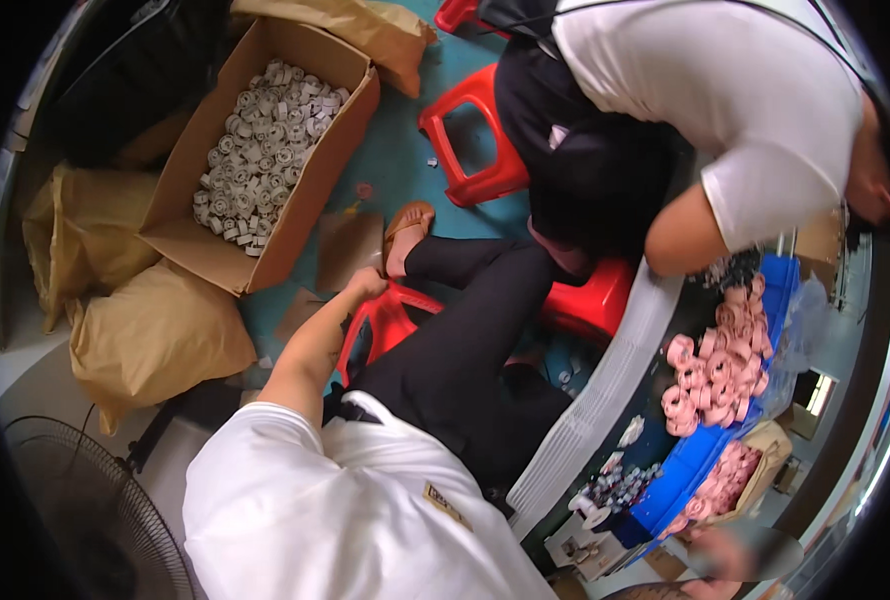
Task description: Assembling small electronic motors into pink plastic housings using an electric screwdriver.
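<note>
My left arm reaches ahead from a white sleeve. My left hand (368,283) is closed at the upper edge of a red plastic stool (390,320), beside my sandalled foot. At the lower right edge, a patterned forearm and a hand, seemingly my right hand (722,557), show beside a blue bin (677,482) of pink ring-shaped parts. A blur covers its fingers, so what they hold cannot be made out. More pink rings (715,375) lie heaped on the bench, with small dark metallic parts (620,485) near them.
An open cardboard box (310,210) of white ring-shaped parts stands at the left, among brown sacks (165,335). A fan (95,510) is at the lower left. A co-worker in a white shirt (725,90) bends over the bench near another red stool (475,135). A white ribbed strip (605,390) edges the bench.
</note>
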{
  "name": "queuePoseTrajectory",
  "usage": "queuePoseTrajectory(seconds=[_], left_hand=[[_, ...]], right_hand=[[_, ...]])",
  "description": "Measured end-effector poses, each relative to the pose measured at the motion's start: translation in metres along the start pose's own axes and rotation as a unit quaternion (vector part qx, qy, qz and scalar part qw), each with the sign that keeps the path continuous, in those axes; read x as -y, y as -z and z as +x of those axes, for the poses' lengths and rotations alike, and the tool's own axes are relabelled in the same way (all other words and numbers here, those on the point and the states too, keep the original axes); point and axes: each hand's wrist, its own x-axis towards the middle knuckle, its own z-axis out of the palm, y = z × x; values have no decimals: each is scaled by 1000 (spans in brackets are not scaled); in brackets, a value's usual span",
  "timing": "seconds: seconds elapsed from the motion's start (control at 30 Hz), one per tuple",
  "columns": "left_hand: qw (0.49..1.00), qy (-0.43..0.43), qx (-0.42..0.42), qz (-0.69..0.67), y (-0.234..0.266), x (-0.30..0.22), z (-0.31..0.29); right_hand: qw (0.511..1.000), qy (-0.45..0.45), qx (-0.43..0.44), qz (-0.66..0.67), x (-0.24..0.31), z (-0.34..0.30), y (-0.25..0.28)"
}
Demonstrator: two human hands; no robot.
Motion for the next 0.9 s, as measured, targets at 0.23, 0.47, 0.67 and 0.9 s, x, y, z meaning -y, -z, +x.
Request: queuePoseTrajectory(seconds=[0.23, 0.47, 0.67, 0.9], left_hand=[[981, 111, -127, -97, 45, 12, 112], [947, 213, -235, -57, 79, 60, 214], [957, 50, -272, -88, 23, 89, 285], [816, 154, -277, -483, -5, 157, 291]], right_hand=[[848, -407, -199, 274, -38, -40, -48], [782, -501, -99, 358, -52, 102, -53], [759, -502, -51, 413, -83, 173, -93], [707, -443, 15, 550, -153, 210, -159]])
